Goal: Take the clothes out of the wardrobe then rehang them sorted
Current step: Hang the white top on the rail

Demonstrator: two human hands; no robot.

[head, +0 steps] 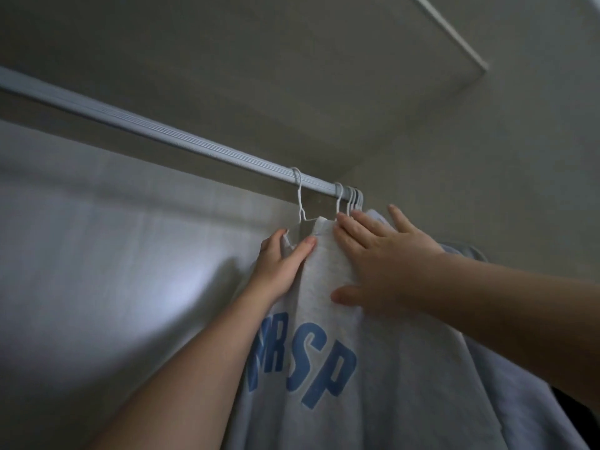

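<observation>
- Your left hand (279, 264) reaches up to the left shoulder of a pale grey sweatshirt (406, 384). The thumb lies across the front of the cloth and the other fingers curl behind it, so the hand pinches the fabric just below the hanger.
- Your right hand (380, 261) lies flat on the right side of the same sweatshirt. Its fingers are straight and spread, with the thumb stretched out low to the left. It presses on the cloth and holds nothing.
- The sweatshirt hangs on a white wire hanger (300, 203), whose hook sits over the rail (162, 131). Its collar bunches up between your two hands.
- Large blue letters (324, 368) run across the sweatshirt's chest, partly folded under at the left behind your forearm.
- The rail is pale and ribbed. It runs from the upper left down to the right, where it meets the side wall.
- A tight cluster of other white hooks (352, 199) crowds the right end of the rail. It sits near the sweatshirt's hook but apart from it, just above your right fingertips.
- More grey garments (519, 401) hang behind and to the right of the sweatshirt, under your right forearm. You cannot tell how many.
- The wardrobe's back wall (97, 238) stands bare and pale behind the left stretch of rail.
</observation>
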